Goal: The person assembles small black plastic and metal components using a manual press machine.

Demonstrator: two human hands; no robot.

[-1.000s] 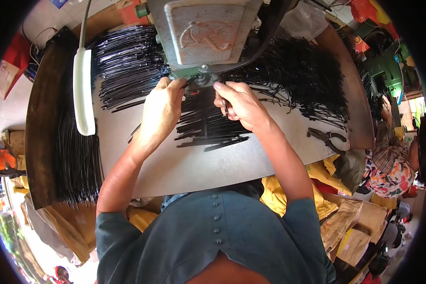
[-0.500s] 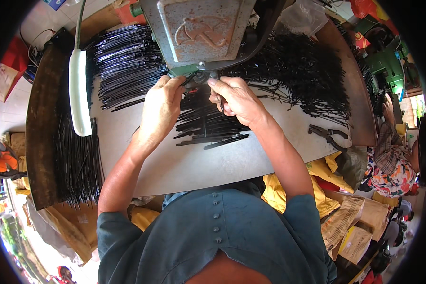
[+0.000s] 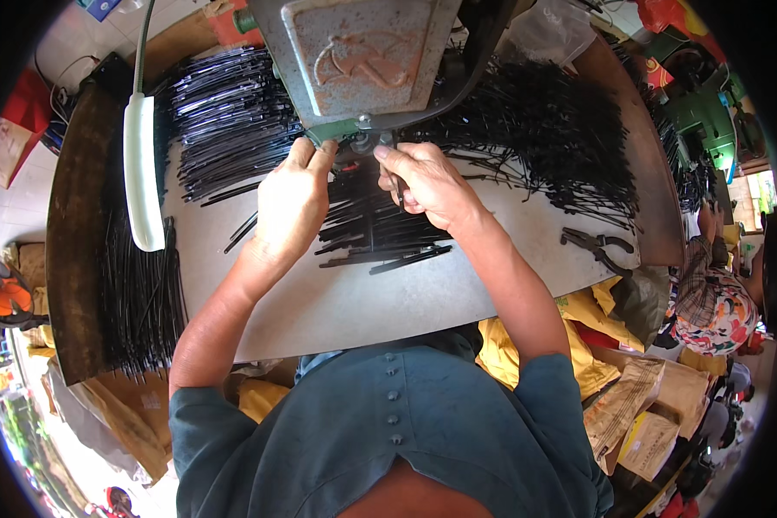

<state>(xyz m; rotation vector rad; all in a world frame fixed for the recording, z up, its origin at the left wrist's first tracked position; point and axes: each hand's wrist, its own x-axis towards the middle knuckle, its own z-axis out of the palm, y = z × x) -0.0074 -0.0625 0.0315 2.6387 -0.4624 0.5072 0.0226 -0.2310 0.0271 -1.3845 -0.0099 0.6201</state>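
Observation:
Under the head of a grey-green machine (image 3: 363, 60) with a raised umbrella emblem, both my hands work close together. My left hand (image 3: 293, 194) is closed at the machine's left side, its fingertips pinching thin black rods (image 3: 242, 231) whose ends show beside my wrist. My right hand (image 3: 432, 186) is closed round a narrow dark metal piece (image 3: 396, 192) just below the machine's tip; its kind cannot be made out. Between and below the hands lies a pile of black rods (image 3: 375, 229) on the pale metal tabletop (image 3: 319, 315).
Dense bundles of black rods (image 3: 233, 112) lie far left, more (image 3: 142, 302) near left, and a tangled heap (image 3: 544, 129) at right. Pliers (image 3: 597, 246) rest near the right edge. A white lamp (image 3: 144, 173) hangs at left. Another person (image 3: 712, 293) sits at far right.
My left hand has shifted slightly, and the rod ends beside its wrist now show more. The right hand has moved a little to the left.

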